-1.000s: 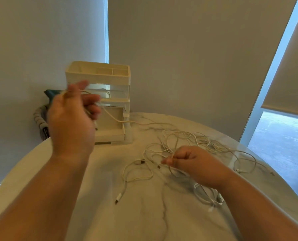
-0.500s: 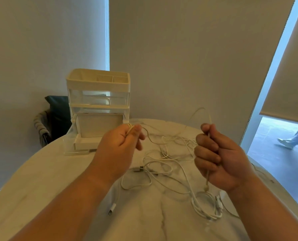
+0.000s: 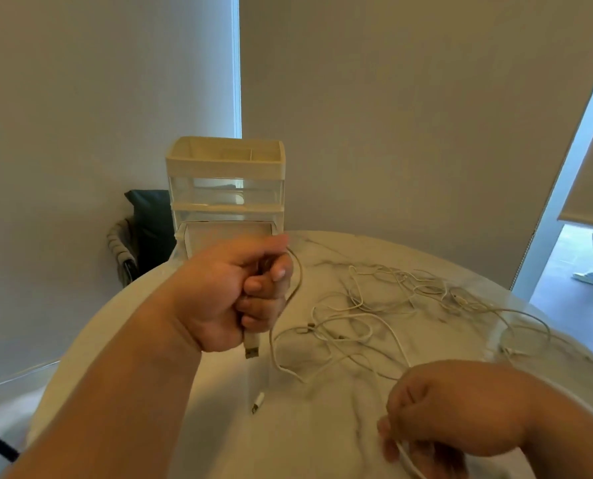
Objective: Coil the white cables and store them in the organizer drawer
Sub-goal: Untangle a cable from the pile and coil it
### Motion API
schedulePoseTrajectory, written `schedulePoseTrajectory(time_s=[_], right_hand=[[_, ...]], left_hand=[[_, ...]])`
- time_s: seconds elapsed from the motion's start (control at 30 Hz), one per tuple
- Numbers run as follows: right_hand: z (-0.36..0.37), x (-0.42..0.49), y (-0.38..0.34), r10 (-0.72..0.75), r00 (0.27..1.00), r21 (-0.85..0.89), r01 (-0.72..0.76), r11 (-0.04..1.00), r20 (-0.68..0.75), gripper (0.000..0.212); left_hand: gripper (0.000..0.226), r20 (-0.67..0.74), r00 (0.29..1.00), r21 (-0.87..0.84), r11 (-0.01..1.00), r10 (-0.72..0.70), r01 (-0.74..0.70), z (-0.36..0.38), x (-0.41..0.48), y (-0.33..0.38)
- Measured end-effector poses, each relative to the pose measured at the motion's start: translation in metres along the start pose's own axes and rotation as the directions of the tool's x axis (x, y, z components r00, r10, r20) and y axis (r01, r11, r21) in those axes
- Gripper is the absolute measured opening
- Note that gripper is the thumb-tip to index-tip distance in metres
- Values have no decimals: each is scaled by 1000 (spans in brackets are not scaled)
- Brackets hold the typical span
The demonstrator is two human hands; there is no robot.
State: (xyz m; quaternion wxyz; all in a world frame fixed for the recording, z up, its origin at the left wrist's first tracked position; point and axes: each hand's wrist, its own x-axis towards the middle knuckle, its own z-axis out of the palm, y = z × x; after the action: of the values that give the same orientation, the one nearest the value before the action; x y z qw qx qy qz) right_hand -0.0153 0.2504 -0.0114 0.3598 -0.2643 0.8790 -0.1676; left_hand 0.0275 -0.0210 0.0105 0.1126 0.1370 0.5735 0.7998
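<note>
My left hand (image 3: 233,292) fists one white cable (image 3: 297,281) just before the organizer (image 3: 226,160), plug (image 3: 252,349) dangling below, anchoring the coil. My right hand (image 3: 461,420), farther from it, pinches cable slack to feed loops. The bottom drawer (image 3: 212,235) stands open, ready; remaining cables (image 3: 409,299) sprawl to its right.

Single view, head-worn, wide-angle: looks forward and down over the round table (image 3: 322,437). Left hand (image 3: 233,292) and right hand (image 3: 461,416) sit close under the lens; organizer (image 3: 226,167) stands farther off at the table's far edge, window blinds (image 3: 391,115) behind.
</note>
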Motion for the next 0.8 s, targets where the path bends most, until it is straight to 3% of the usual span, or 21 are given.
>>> schedulePoseTrajectory(time_s=[0.1, 0.17, 0.2, 0.27, 0.3, 0.33, 0.37, 0.4, 0.5, 0.57, 0.63, 0.7, 0.8], right_hand=[[3, -10, -5, 99, 956, -202, -158, 967, -277, 64], [5, -18, -9, 47, 841, -296, -242, 924, -539, 79], [9, -18, -13, -32, 777, -267, -177, 947, -629, 88], [19, -9, -22, -218, 727, -53, 243, 969, -651, 90], [24, 1, -26, -333, 714, 127, 507, 852, -616, 73], [29, 13, -31, -431, 698, 321, 674, 665, -572, 49], [34, 21, -35, -441, 698, 464, 710, 530, -564, 30], [34, 26, -36, -413, 708, 540, 705, 460, -573, 18], [27, 29, -26, -188, 748, 588, 628, 509, -636, 16], [19, 26, -22, -106, 717, 590, 640, 491, -689, 22], [18, 25, -24, -102, 684, 593, 689, 417, -722, 12], [23, 24, -29, -120, 696, 617, 693, 374, -708, 27], [27, 27, -35, -164, 669, 542, 701, 463, -725, 16]], left_hand=[[39, 53, 996, -34, 996, -78, 80, 15, 1, -4], [42, 81, 986, -30, 989, -144, 146, 23, 4, -10], [42, 104, 980, -27, 984, -172, 176, 27, 6, -14], [42, 150, 969, -37, 978, -197, 205, 35, 10, -22], [42, 150, 969, -42, 978, -196, 205, 38, 12, -25], [43, 131, 973, -41, 979, -191, 198, 40, 13, -26], [44, 99, 978, -29, 982, -185, 189, 42, 14, -27], [44, 66, 981, -13, 983, -180, 181, 42, 15, -27], [41, 30, 981, 4, 981, -194, 194, 38, 14, -25], [40, 33, 976, 18, 977, -215, 215, 34, 15, -25], [39, 50, 970, 22, 971, -238, 237, 34, 17, -26], [38, 74, 964, 41, 966, -256, 254, 37, 20, -31], [37, 83, 953, 83, 955, -290, 283, 42, 23, -37]])
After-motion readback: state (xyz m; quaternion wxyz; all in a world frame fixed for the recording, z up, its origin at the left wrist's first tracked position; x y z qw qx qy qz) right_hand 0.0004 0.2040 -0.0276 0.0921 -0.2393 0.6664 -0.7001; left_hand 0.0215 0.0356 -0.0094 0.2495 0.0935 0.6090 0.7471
